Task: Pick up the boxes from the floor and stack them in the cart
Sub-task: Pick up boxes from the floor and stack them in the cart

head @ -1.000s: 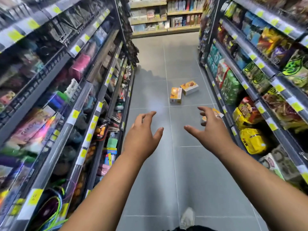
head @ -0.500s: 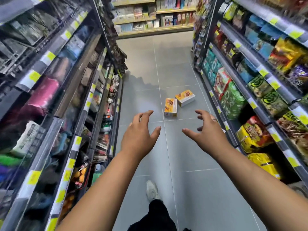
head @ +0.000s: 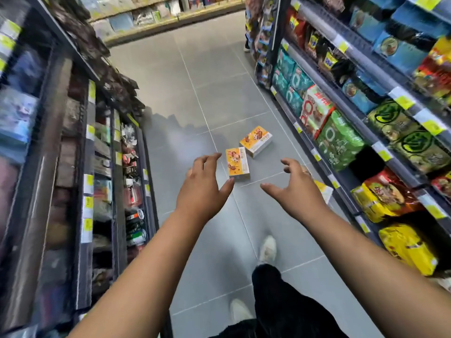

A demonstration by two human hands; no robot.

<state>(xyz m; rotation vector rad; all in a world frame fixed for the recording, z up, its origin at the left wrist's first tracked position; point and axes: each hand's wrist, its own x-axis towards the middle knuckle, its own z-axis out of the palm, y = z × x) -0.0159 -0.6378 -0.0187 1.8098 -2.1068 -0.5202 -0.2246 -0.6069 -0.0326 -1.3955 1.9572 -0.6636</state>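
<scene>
floor [head: 195, 93] runs between left shelves [head: 83, 167] and right shelves [head: 366, 142] | near box [head: 237, 162] mid-floor | far box [head: 255, 141] just behind-right of it | third box [head: 323, 190] at right shelves' foot, partly behind right grip [head: 296, 191]

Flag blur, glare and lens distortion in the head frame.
Head view: motion blur smears the left shelves, worst at the frame edge; the near box, far box, left hand and right hand are fairly sharp; a pale sheen lies on the floor left of the boxes; wide-angle warp splays the shelf lines.
</scene>
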